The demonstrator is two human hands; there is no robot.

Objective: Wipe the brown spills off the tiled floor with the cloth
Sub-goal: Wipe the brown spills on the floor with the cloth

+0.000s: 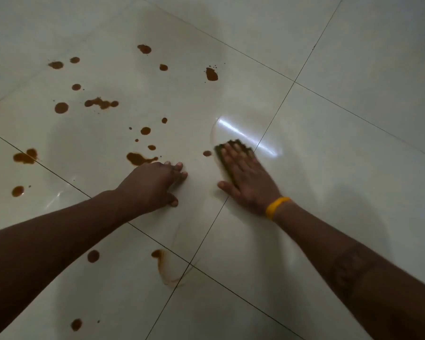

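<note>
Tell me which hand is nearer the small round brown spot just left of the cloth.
Right. The right hand, flat on the cloth, lies just right of the spot; the left hand rests on the floor farther away, below-left.

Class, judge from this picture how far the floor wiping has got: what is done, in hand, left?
Done: the floor around the right hand looks free of spills. In hand: that hand presses the cloth flat; the left hand braces. Left: most brown spills, plus a smear.

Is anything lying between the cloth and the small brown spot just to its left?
Nothing visible. The cloth under the right hand sits just beside that spot, with bare tile between; the left hand rests nearer, off that line.
</note>
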